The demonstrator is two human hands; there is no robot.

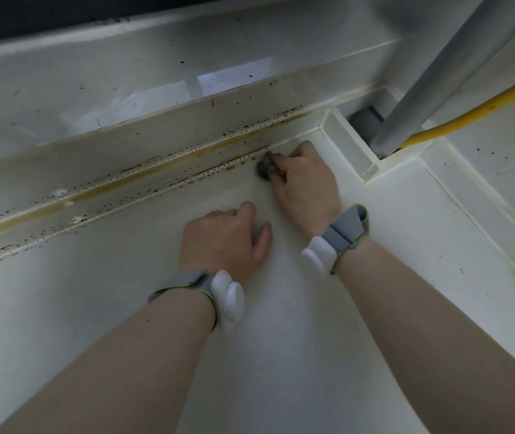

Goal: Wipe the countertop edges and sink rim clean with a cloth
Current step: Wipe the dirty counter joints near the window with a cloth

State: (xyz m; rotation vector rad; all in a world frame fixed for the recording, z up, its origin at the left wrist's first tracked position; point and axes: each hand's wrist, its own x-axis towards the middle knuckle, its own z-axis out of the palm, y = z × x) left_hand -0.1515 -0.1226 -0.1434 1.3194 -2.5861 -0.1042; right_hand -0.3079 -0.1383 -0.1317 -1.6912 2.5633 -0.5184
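At far left, the stained cream seam along the countertop's far edge [99, 195] carried brown residue and rows of dark specks, running rightward to the corner. The left hand [224, 239] rested on the off-white countertop [281, 339] with its fingers curled under and grasping nothing, apparently as a brace. Just right and farther off, the right hand [306, 180] clutched a small wadded dark grey-green cloth [265, 166] pressed against the seam where the grime ended. Risk noted: the wad was small and already dark, so further strokes might smear residue along the seam rather than lift it; fingertips crowded into the groove could also slip off the cloth. At right, a square cut-out in the counter corner [365, 145] admitted a grey metal pipe [437, 79] and a yellow hose [469, 101]; the cloth could snag there. Lighting was dim, the surface glossy with scattered specks. No sink was visible.
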